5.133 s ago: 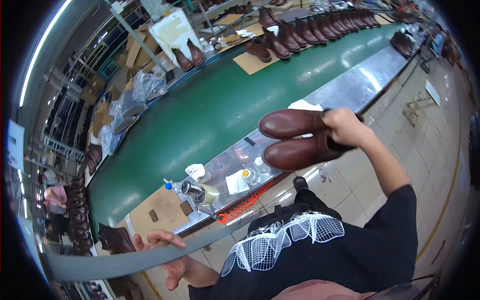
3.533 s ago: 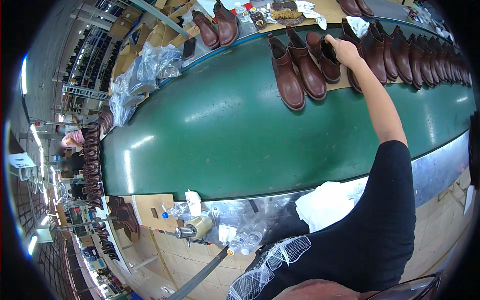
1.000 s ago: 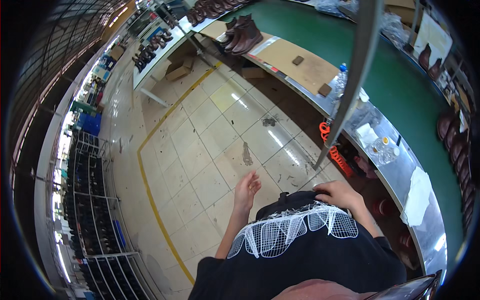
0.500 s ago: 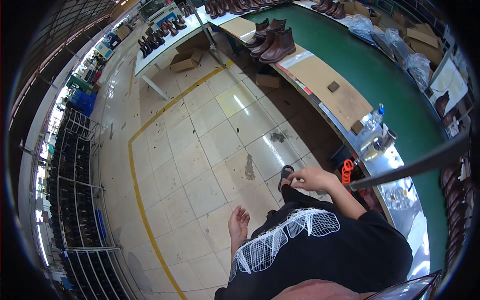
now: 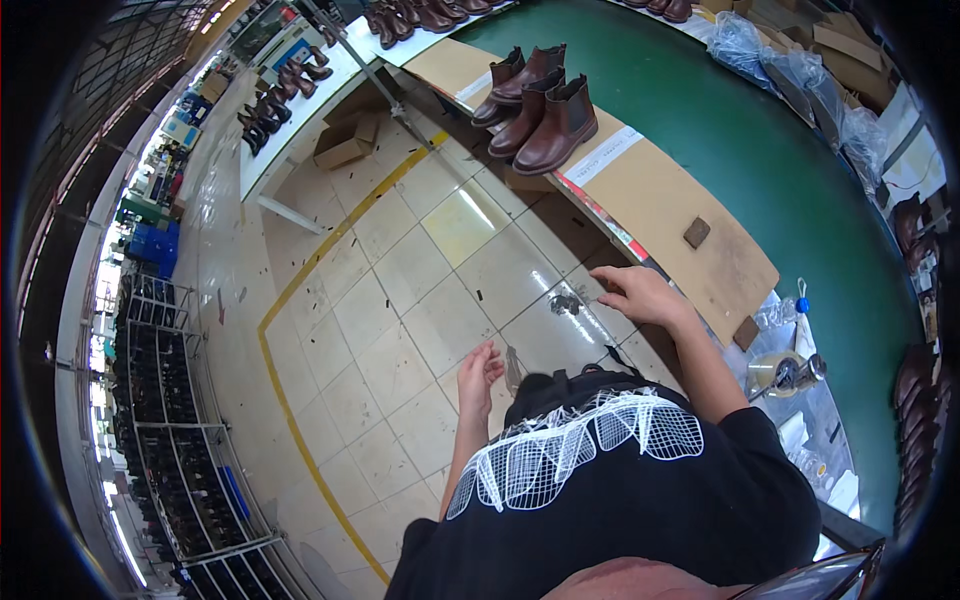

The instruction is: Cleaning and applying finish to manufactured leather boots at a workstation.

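My left hand [image 5: 478,375] is in front of my body over the tiled floor, its fingers loosely curled and a little apart, with nothing in them. Farther forward, my right hand [image 5: 645,297] reaches out beside the workbench edge, fingers stretched out and empty. Neither hand touches anything. Nearest to the right hand is the cardboard sheet [image 5: 640,190] on the bench. Several brown ankle boots [image 5: 560,125] stand at its far part, and a small dark brown block [image 5: 697,232] lies on it. Another brown block [image 5: 746,333] sits at its near corner.
A clear bottle with a blue cap [image 5: 780,312] and a glue container [image 5: 772,373] stand on the bench, left of a green surface [image 5: 690,110]. Dark boots [image 5: 265,115] stand on a white table [image 5: 285,135] ahead. An open carton [image 5: 345,140] is under it. Shoe racks [image 5: 165,425] line the left.
I have moved forward along the bench, so the boots and cardboard appear closer. Both hands have risen in the view, and my right hand has stretched farther forward.
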`<action>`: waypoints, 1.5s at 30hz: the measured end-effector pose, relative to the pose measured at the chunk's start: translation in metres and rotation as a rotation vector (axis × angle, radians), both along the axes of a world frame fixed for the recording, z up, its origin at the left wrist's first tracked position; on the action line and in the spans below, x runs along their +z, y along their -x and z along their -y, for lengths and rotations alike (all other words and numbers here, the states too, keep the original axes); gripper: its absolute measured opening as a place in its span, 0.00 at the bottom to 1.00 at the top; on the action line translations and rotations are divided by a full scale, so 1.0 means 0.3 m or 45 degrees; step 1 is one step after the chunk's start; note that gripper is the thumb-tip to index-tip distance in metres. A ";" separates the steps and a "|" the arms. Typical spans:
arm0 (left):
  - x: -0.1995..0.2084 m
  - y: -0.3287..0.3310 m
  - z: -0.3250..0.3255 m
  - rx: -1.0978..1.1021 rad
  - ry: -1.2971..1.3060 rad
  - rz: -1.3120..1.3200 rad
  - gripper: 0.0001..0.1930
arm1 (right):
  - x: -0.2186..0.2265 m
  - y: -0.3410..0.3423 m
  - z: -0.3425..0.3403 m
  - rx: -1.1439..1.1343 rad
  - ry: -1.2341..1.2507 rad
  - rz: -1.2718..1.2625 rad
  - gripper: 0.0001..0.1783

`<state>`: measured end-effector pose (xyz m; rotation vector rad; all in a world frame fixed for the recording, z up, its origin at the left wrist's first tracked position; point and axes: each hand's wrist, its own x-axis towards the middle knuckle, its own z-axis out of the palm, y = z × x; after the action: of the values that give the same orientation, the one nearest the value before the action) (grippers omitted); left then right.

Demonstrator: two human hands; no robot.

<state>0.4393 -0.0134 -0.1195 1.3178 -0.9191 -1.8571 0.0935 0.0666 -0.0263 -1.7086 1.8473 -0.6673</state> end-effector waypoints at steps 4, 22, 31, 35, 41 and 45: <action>-0.012 0.145 0.317 -0.137 0.077 0.117 0.16 | 0.065 0.099 0.207 -0.086 0.018 0.031 0.37; -0.072 1.226 1.904 -0.600 0.290 0.314 0.32 | -0.092 0.540 1.509 -0.723 -0.419 -0.516 0.19; -0.126 1.281 1.896 -0.698 0.045 -0.012 0.19 | 0.056 0.604 1.110 -1.127 -0.134 -0.346 0.16; -0.210 1.137 1.821 -0.657 -0.247 -0.140 0.14 | 0.042 0.640 0.897 -1.083 -0.022 -0.400 0.12; -0.294 1.128 1.561 -0.611 -0.181 0.085 0.14 | -0.106 0.715 0.662 -1.014 -0.185 -0.245 0.27; -0.258 1.151 1.429 -0.264 0.734 0.743 0.22 | -0.072 0.714 0.535 -1.137 -0.001 -0.047 0.39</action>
<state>0.0941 -0.4420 -0.1970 1.4321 -1.7906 -1.1861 -0.1205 -0.0940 -0.0481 -0.8158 2.6133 -0.9522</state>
